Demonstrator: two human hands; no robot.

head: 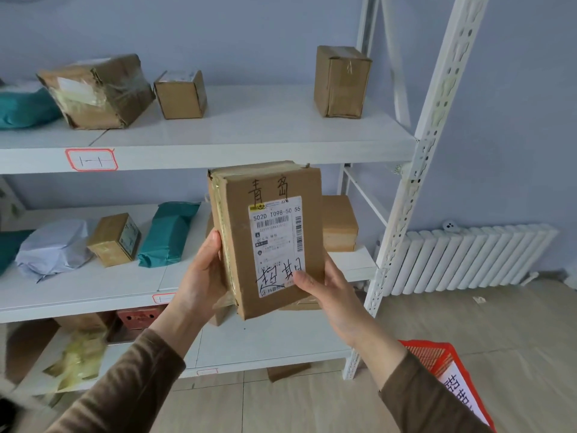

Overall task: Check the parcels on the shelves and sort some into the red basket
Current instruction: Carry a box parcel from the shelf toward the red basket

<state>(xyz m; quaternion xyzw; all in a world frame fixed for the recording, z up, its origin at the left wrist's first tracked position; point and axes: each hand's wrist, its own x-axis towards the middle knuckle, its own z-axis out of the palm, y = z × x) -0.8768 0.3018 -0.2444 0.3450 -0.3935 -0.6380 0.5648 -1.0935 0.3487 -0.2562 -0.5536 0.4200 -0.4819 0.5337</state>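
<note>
**Parcel held upright in both hands before the shelves**

Head view: A brown cardboard parcel (265, 235) is held up in front of the white shelves (249, 154), its long axis running top to bottom and leaning slightly left at the top, its labelled face turned toward the camera. A white shipping label (276, 245) with barcodes covers most of that face; black handwritten characters sit above the label and across its lower part. Clear tape runs down the left edge, and the top end looks taped and a little crumpled.

The left hand (204, 273) grips the parcel's left side, thumb on the front edge. The right hand (324, 290) grips the lower right corner, thumb pressed on the label.

The parcel hangs clear of the shelf boards, overlapping the middle level, with another box (340, 223) just behind it. The shelf's slotted upright (415, 182) stands to the right. The red basket (449, 373) is low at the right on open floor (468, 323), with a white radiator (468, 257) along the wall beyond.
</note>
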